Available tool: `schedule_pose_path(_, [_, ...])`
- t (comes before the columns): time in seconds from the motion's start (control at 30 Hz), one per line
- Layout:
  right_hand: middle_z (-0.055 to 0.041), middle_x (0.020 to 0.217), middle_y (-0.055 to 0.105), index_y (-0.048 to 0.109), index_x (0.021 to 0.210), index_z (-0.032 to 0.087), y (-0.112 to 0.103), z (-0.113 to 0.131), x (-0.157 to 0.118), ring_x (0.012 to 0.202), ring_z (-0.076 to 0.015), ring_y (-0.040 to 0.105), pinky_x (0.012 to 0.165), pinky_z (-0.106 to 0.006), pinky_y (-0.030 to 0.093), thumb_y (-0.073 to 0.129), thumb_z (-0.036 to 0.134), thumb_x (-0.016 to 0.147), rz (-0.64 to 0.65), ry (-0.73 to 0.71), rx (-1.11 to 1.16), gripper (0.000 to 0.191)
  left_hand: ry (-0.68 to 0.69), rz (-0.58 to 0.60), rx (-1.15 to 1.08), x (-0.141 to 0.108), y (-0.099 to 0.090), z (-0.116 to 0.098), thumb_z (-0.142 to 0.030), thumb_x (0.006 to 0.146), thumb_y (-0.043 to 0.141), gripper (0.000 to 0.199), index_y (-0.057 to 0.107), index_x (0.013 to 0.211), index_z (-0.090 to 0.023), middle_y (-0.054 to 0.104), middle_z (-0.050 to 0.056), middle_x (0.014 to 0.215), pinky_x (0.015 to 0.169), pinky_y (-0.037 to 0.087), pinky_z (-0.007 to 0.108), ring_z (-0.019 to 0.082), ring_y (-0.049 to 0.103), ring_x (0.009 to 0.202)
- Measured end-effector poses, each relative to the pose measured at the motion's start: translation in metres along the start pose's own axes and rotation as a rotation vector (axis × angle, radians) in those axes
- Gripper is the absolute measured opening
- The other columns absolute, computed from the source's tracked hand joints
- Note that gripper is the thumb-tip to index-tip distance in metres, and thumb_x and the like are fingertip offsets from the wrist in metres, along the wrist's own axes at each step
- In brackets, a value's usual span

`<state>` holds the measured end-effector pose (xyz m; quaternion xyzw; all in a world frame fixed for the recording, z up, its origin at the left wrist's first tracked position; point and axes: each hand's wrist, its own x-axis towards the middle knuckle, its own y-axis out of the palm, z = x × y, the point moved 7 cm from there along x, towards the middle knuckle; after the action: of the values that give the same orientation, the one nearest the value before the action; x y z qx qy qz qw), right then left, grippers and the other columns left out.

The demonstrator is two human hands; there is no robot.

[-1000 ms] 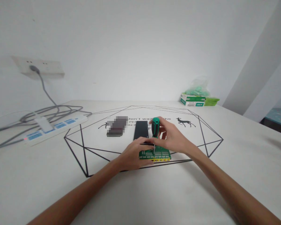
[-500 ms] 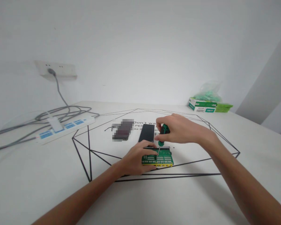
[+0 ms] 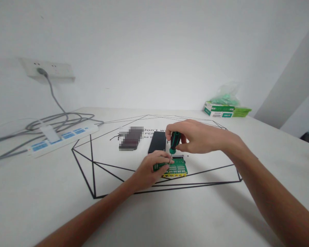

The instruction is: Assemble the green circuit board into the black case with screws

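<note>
Green and flat on the white table [image 3: 149,219], the circuit board [image 3: 179,166] has its yellow edge toward the person; the left hand [image 3: 150,170] lies over its left end, thumb and forefinger drawn close beside the screwdriver's lower shaft; whether they pinch anything there I cannot tell, though the pose looks meant to brace the board and guide the tip; the right hand [image 3: 199,137] is wrapped round the handle of the screwdriver [image 3: 174,141] from above, wrist raised, probably so it can press and twist together; thus the board sits below the right hand and to its left, partly under the left fingers; just behind the board is a black box [image 3: 157,142], set aside within reach, it seems; farther off, a power strip [image 3: 64,139] lies left, cartons [image 3: 218,109] right by the wall.
</note>
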<state>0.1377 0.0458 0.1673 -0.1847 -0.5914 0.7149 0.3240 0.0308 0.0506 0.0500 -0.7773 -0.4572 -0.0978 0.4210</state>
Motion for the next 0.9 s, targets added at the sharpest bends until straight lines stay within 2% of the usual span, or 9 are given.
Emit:
schedule_pose_path(0.1, [-0.0016,0.086,0.065,0.059,0.09,0.018,0.0028,0.0012,0.0032,0.068,-0.0117,0.053,0.058,-0.024,0.033,0.061,0.016,0.075,-0.004,-0.017,0.045,0.015,-0.055,-0.03,-0.089,0.0028,-0.0037,0.0046,-0.023,0.089,0.056,0.019,0.073,0.095,-0.017,0.071,0.009,0.101,0.087,0.052,0.031,0.019,0.065,0.098])
schedule_pose_path(0.17, [-0.0007,0.077,0.063,0.059,0.082,0.018,0.004,0.0023,0.0059,0.065,-0.0118,0.052,0.057,-0.024,0.032,0.06,0.022,0.08,-0.029,-0.031,0.054,0.005,-0.092,-0.033,-0.08,0.0036,-0.0041,0.0064,-0.024,0.088,0.059,0.017,0.073,0.091,-0.017,0.073,0.007,0.096,0.085,0.054,0.03,0.019,0.066,0.094])
schedule_pose_path(0.23, [-0.0004,0.074,0.062,0.058,0.082,0.018,0.0035,0.0035,0.0076,0.065,-0.0119,0.051,0.057,-0.025,0.032,0.057,0.021,0.082,-0.071,-0.042,0.069,0.003,-0.129,-0.044,-0.05,0.0035,-0.0044,0.0075,-0.026,0.086,0.061,0.015,0.074,0.087,-0.017,0.074,0.006,0.093,0.083,0.055,0.031,0.018,0.068,0.089])
schedule_pose_path(0.4, [-0.0016,0.083,0.064,0.056,0.102,0.02,0.0028,0.0059,0.0074,0.072,-0.014,0.053,0.06,-0.026,0.032,0.059,0.019,0.078,-0.106,-0.022,0.077,0.024,-0.168,-0.069,0.016,0.0033,-0.0058,0.0063,-0.03,0.082,0.066,0.014,0.074,0.083,-0.019,0.075,0.004,0.088,0.079,0.056,0.029,0.018,0.069,0.083])
schedule_pose_path(0.53, [-0.0011,0.075,0.06,0.057,0.094,0.019,0.0053,0.0044,0.0084,0.066,-0.013,0.049,0.058,-0.026,0.03,0.06,0.029,0.082,-0.095,0.004,0.051,0.016,-0.175,-0.08,0.041,0.0037,-0.0077,0.0056,-0.028,0.08,0.067,0.012,0.073,0.081,-0.019,0.075,0.003,0.086,0.077,0.056,0.028,0.018,0.069,0.081])
schedule_pose_path(0.73, [-0.0035,0.09,0.063,0.056,0.1,0.02,0.0065,0.0055,0.0084,0.073,-0.0138,0.052,0.059,-0.026,0.032,0.059,0.018,0.079,-0.069,-0.046,0.08,0.021,-0.171,-0.05,0.014,0.005,-0.0046,0.0023,-0.029,0.082,0.066,0.015,0.075,0.082,-0.018,0.075,0.004,0.088,0.077,0.055,0.028,0.018,0.069,0.082])
schedule_pose_path(0.9, [-0.0036,0.088,0.064,0.057,0.096,0.019,0.0053,0.0079,0.0058,0.075,-0.0146,0.054,0.06,-0.025,0.035,0.059,0.014,0.074,-0.061,-0.056,0.04,0.023,-0.128,-0.052,0.039,0.0044,-0.005,-0.0001,-0.027,0.084,0.064,0.014,0.074,0.082,-0.017,0.075,0.005,0.087,0.077,0.055,0.028,0.018,0.068,0.082])
